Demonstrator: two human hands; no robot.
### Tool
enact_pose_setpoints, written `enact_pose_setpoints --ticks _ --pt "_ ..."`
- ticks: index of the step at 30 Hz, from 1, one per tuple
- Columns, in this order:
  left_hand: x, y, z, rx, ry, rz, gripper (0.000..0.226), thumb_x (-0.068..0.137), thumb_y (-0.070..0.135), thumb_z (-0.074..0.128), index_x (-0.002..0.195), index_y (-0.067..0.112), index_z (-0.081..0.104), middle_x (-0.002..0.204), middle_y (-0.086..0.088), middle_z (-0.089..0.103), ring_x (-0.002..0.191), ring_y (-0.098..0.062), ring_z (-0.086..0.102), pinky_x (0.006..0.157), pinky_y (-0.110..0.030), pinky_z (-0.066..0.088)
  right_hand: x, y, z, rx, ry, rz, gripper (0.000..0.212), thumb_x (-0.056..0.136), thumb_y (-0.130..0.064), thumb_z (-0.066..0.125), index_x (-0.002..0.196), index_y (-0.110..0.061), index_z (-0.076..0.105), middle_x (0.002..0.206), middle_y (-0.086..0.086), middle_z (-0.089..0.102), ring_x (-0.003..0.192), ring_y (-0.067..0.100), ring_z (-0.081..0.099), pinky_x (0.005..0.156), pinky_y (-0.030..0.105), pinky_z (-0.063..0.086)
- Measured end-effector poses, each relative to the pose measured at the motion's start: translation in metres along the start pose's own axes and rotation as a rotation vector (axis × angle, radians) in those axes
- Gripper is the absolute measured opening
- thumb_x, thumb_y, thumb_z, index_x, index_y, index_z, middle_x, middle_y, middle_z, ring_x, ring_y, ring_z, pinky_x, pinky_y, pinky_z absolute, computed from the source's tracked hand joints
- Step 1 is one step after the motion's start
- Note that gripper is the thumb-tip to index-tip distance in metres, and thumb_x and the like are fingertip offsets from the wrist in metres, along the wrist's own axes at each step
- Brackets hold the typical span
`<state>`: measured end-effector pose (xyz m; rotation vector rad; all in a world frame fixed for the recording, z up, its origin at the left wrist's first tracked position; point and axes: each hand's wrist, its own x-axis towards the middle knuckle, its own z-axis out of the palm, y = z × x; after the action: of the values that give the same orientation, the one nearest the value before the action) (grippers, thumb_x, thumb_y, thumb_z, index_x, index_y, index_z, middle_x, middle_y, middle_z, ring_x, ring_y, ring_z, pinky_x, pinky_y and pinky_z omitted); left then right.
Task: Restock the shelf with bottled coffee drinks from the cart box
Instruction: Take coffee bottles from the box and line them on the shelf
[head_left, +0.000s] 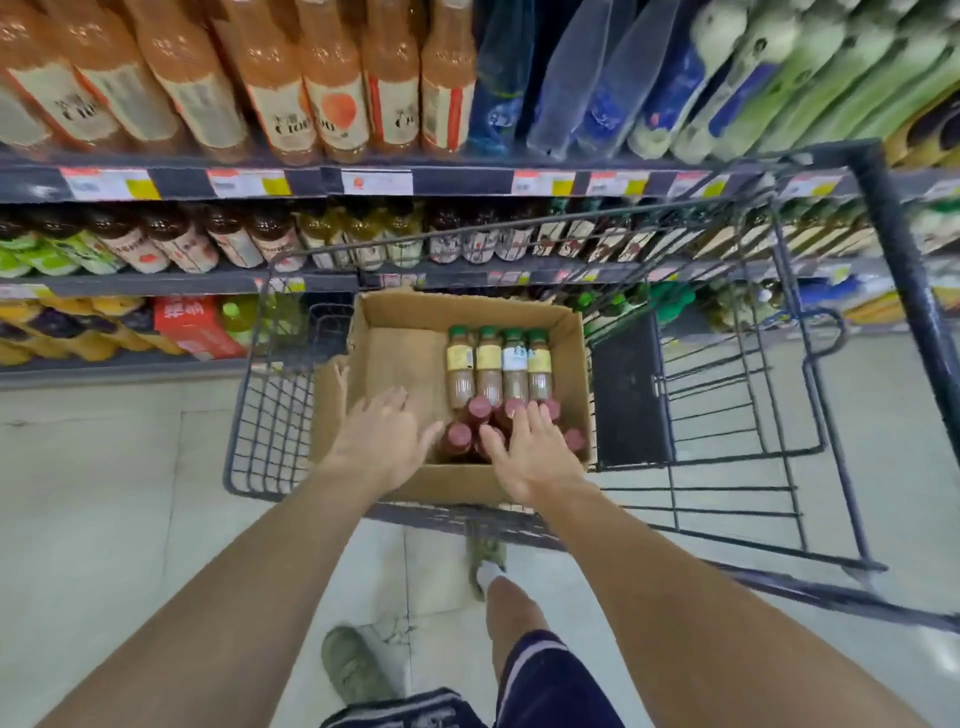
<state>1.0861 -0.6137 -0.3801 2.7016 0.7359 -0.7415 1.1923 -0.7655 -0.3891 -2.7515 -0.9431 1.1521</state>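
A cardboard box (395, 364) sits in the wire cart (727, 415), in front of the shelf (363, 182) full of drinks. Inside the box I count four green-capped bottles (498, 369) lying side by side at the far right part, caps pointing to the shelf. Nearer to the person stand the red-capped bottles (460, 434); about five or six caps show, the exact number I cannot tell because a hand covers some. The left part of the box floor is bare cardboard. The left hand (382, 441) reaches over the near left edge of the box, fingers straight and spread, holding nothing. The right hand (530, 449) is also spread flat, its fingertips (535, 413) over the red caps, gripping nothing.
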Motion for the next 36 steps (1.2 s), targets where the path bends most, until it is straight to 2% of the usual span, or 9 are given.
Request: enact_pose_setpoints --ticks 4,8,10,12,18,25,29,32,36 --pt "0.079 0.034 0.012 -0.213 -0.121 -0.074 0.059 0.101 0.05 0.024 0.14 0.009 0.042 0.141 -0.014 0.047 0.127 -0.032 0.046 0.107 -0.041 0.036 0.088 0.05 -0.023 0.011 -0.028 0.009 0.072 0.103 -0.052 0.019 0.153 -0.001 0.011 0.163 0.014 0.008 0.151 0.024 0.001 0.12 0.035 0.004" --pt "0.167 0.057 0.046 -0.358 -0.11 -0.168 0.06 0.095 0.06 0.029 0.115 0.009 0.056 0.099 -0.012 0.064 0.09 -0.029 0.06 0.086 -0.041 0.051 0.179 0.084 -0.022 0.076 -0.091 0.02 0.073 0.102 -0.053 0.02 0.153 -0.001 0.012 0.163 0.012 0.009 0.15 0.022 0.003 0.12 0.035 0.007" --pt "0.204 0.061 0.061 -0.365 -0.132 -0.2 0.054 0.097 0.054 0.034 0.106 0.007 0.057 0.1 -0.014 0.064 0.091 -0.03 0.059 0.086 -0.041 0.051 0.218 0.097 -0.012 0.086 -0.089 0.046 0.069 0.102 -0.053 0.025 0.149 -0.002 0.025 0.155 0.015 0.027 0.145 0.028 0.021 0.116 0.039 0.021" --pt "0.234 0.06 0.075 -0.394 -0.139 -0.213 0.049 0.098 0.047 0.04 0.125 0.007 0.054 0.114 -0.012 0.063 0.104 -0.032 0.059 0.091 -0.043 0.05 0.253 0.107 0.001 0.041 -0.075 0.065 0.064 0.101 -0.053 0.029 0.143 -0.005 0.034 0.143 0.016 0.043 0.132 0.033 0.039 0.106 0.042 0.035" --pt "0.31 0.062 0.102 -0.433 -0.099 -0.195 0.039 0.096 0.026 0.053 0.132 0.011 0.05 0.113 -0.016 0.062 0.104 -0.034 0.06 0.084 -0.037 0.05 0.328 0.116 0.029 0.185 -0.068 0.097 0.046 0.094 -0.038 0.057 0.13 -0.009 0.051 0.122 0.011 0.059 0.11 0.031 0.058 0.088 0.034 0.05" --pt "0.366 0.066 0.115 -0.708 -0.211 -0.35 0.011 0.086 0.01 0.067 0.087 0.004 0.058 0.091 -0.011 0.066 0.08 -0.024 0.067 0.068 -0.033 0.057 0.369 0.117 0.032 0.233 0.034 0.104 0.032 0.081 -0.038 0.075 0.098 -0.016 0.058 0.095 0.003 0.062 0.085 0.022 0.06 0.074 0.032 0.052" --pt "0.379 0.065 0.108 -0.909 -0.315 -0.441 0.013 0.086 -0.001 0.068 0.093 0.0 0.056 0.095 -0.016 0.064 0.067 -0.02 0.063 0.049 -0.022 0.055 0.383 0.109 0.01 0.177 -0.151 0.079 0.036 0.08 -0.033 0.079 0.079 -0.014 0.049 0.072 0.001 0.055 0.061 0.013 0.052 0.057 0.027 0.044" --pt "0.378 0.062 0.11 -0.844 -0.302 -0.391 0.037 0.078 0.006 0.078 0.11 -0.001 0.06 0.103 -0.015 0.068 0.084 -0.024 0.068 0.062 -0.027 0.056 0.381 0.101 0.003 0.142 -0.188 0.068 0.039 0.079 -0.034 0.08 0.098 -0.006 0.061 0.075 0.004 0.061 0.065 0.015 0.057 0.064 0.029 0.049" --pt "0.369 0.055 0.11 -0.857 -0.234 -0.366 0.064 0.066 0.017 0.086 0.123 0.01 0.057 0.114 -0.005 0.062 0.106 -0.025 0.058 0.085 -0.035 0.052 0.367 0.11 0.023 0.333 -0.079 0.115 0.077 0.066 -0.05 0.083 0.126 -0.015 0.049 0.116 0.004 0.061 0.103 0.023 0.059 0.085 0.034 0.052"
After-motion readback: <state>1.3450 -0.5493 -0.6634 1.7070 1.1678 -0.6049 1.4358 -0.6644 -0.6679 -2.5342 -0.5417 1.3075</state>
